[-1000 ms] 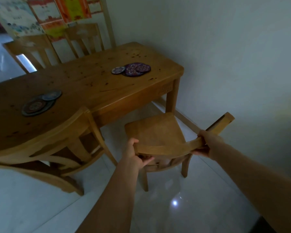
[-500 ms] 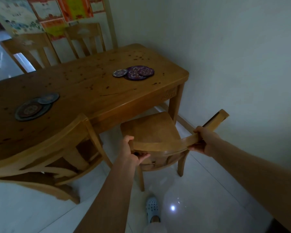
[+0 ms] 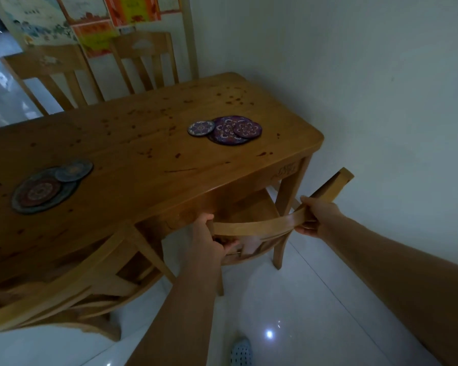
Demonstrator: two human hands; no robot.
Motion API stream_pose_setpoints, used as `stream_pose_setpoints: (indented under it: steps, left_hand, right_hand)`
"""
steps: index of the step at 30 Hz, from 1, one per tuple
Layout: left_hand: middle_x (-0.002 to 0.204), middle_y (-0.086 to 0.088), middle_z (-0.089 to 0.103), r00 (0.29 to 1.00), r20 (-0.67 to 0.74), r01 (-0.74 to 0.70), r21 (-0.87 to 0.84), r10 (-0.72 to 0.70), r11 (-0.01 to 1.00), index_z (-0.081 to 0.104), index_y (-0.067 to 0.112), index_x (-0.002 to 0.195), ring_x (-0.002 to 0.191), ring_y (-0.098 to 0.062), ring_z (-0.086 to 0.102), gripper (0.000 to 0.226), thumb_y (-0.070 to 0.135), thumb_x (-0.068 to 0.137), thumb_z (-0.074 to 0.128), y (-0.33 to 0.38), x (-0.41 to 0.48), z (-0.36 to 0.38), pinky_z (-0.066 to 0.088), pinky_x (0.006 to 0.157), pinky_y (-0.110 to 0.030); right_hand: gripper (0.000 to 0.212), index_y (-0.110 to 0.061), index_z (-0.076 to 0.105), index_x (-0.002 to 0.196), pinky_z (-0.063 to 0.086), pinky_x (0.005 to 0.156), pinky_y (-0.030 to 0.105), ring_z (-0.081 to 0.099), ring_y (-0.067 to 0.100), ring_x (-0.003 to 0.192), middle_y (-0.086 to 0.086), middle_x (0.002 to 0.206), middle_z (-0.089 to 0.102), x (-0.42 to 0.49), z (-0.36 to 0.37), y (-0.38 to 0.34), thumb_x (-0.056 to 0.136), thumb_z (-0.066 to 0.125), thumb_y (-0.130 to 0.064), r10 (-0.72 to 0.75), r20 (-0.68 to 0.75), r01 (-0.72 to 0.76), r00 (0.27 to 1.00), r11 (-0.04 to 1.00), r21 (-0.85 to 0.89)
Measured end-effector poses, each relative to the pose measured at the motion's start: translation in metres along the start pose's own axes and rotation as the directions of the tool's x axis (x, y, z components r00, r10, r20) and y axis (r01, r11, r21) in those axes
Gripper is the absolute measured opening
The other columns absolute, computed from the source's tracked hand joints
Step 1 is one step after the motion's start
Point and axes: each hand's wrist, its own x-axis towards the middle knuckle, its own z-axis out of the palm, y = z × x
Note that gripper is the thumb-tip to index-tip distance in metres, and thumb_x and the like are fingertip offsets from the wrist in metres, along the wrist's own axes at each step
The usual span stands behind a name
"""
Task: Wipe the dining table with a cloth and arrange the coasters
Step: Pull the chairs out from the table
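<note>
A wooden dining table (image 3: 132, 143) fills the left and middle. Near its right end lies a purple group of round coasters (image 3: 229, 129), overlapping. A darker group of coasters (image 3: 46, 188) lies at the left. A wooden chair (image 3: 257, 227) stands at the table's near right corner, its seat mostly under the tabletop. My left hand (image 3: 209, 240) grips the left end of its curved top rail. My right hand (image 3: 319, 217) grips the rail's right part. No cloth is in view.
A second chair (image 3: 90, 273) is tucked in at the near left. Two more chairs (image 3: 95, 72) stand at the table's far side, posters behind them. A white wall runs close along the right. The floor is glossy white tile; a shoe (image 3: 239, 352) shows at the bottom.
Both hands have pushed the chair forward, so its seat has slid under the table. The view has moved closer to the table.
</note>
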Motion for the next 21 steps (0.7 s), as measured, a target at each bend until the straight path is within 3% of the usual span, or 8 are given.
stream_pose_setpoints:
  steps: [6,21]
  left_hand:
    - [0.101,-0.016,0.041,1.0,-0.02,0.0,-0.026,-0.001,1.0,0.035,0.016,0.121,0.109,-0.044,0.042,0.046,0.022,0.085,0.064,0.02,0.026,0.028,0.045,0.098,-0.062]
    - [0.105,-0.018,0.044,0.999,-0.032,0.027,-0.079,-0.029,0.997,0.04,0.012,0.119,0.111,-0.041,0.046,0.041,0.02,0.085,0.063,0.044,0.06,0.074,0.043,0.1,-0.062]
  right_hand:
    - [0.048,-0.007,0.048,0.126,0.055,0.052,0.038,0.065,0.034,0.089,0.021,0.111,0.061,0.035,0.026,-0.035,0.08,0.059,-0.009,-0.023,-0.011,0.022,1.0,0.997,-0.073]
    - [0.043,-0.008,0.046,0.123,0.055,0.053,0.041,0.065,0.037,0.093,0.021,0.115,0.059,0.09,0.055,-0.09,0.082,0.057,-0.009,-0.028,-0.053,0.02,0.998,0.987,-0.159]
